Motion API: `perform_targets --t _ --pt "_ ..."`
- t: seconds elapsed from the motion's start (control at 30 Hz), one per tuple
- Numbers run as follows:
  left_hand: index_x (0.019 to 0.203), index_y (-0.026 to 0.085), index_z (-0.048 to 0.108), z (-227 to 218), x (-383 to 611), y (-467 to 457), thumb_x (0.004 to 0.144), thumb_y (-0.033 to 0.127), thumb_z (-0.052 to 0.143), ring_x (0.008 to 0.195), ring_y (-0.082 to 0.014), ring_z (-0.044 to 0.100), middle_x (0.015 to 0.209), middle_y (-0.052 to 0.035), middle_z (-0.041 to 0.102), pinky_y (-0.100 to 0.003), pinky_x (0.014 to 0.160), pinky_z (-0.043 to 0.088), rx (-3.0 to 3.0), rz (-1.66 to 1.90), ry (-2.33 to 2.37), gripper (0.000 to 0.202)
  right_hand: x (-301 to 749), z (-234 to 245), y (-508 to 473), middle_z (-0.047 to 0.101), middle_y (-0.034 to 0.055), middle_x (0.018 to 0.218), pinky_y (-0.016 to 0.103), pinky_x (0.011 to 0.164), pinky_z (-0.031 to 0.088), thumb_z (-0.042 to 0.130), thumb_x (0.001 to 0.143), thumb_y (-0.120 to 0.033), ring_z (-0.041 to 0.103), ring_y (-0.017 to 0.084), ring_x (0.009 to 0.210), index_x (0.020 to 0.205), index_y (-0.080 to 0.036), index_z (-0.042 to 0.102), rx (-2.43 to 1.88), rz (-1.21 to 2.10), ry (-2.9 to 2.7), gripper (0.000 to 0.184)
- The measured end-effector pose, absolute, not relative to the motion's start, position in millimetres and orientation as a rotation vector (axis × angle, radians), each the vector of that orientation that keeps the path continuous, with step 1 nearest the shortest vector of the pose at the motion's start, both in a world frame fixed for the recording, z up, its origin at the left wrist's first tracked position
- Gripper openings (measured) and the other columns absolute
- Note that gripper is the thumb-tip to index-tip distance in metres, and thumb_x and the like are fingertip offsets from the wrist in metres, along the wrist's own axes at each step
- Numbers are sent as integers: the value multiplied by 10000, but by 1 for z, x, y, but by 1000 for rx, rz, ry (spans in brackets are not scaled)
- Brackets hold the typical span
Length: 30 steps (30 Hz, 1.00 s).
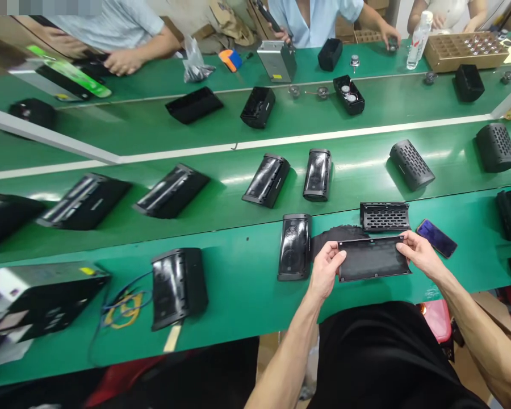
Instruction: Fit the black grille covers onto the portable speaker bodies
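Note:
Both my hands hold a flat black panel point(372, 259) just above the near edge of the green bench point(238, 284). My left hand point(326, 267) pinches its left end, and my right hand point(419, 253) grips its right end. A dark mesh sheet point(336, 234) lies under the panel's far left corner. A black perforated grille point(384, 216) sits just behind the panel. Left of my left hand a black speaker housing point(294, 246) stands on end.
A phone point(436, 237) lies right of my right hand. More black speaker housings point(267, 179) ride the green conveyor point(357, 170). Another housing point(177, 287) with wires sits at near left beside a box-like device point(34, 301). Other people work across the belt, by a tray point(466, 51) and bottle point(419, 40).

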<state>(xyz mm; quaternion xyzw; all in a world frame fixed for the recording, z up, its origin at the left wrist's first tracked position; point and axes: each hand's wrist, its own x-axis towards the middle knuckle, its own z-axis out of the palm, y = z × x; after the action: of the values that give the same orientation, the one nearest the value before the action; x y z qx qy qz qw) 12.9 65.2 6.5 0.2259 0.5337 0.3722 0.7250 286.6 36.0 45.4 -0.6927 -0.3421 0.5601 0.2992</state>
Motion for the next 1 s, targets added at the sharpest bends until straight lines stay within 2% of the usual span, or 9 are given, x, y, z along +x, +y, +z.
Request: perform_targets --t 0.07,0.13,0.33,0.63,0.87,1.0 --pt "927 188 705 5 12 61 671 502 946 745 -122 572 826 10 650 -219 678 478 478 840 1155 471 285 47 36 477 -67 668 260 522 370 787 799 -589 441 143 602 952 -241 594 -1853 1486 -948 426" --pt "916 182 716 4 12 58 689 519 938 767 -133 588 846 -3 671 -234 714 502 475 836 1133 462 284 48 36 467 -67 667 266 539 360 774 808 -587 427 142 608 924 -240 586 -1869 1468 -988 412" --pt "900 187 700 4 11 55 703 566 902 697 -128 555 794 16 629 -232 642 488 480 796 1129 472 284 48 37 464 -57 675 282 576 344 758 835 -600 416 148 625 877 -240 595 -1910 1390 -1083 397" --pt "840 185 692 -1 12 56 724 590 884 716 -126 523 781 17 593 -236 673 486 533 834 1152 463 283 47 36 490 -47 689 278 567 323 746 849 -654 420 146 633 860 -237 591 -1919 1409 -1046 446" --pt "907 187 725 -2 12 55 705 647 880 593 -108 488 705 36 569 -228 544 450 483 805 1174 526 287 47 35 562 -39 718 274 542 391 789 817 -608 468 142 604 939 -238 612 -1854 1508 -956 428" --pt "907 183 728 -6 12 57 683 615 907 643 -113 531 739 25 610 -229 601 481 477 826 1175 518 290 44 32 592 -37 724 269 530 409 799 817 -583 492 135 587 946 -235 607 -1820 1542 -924 418"
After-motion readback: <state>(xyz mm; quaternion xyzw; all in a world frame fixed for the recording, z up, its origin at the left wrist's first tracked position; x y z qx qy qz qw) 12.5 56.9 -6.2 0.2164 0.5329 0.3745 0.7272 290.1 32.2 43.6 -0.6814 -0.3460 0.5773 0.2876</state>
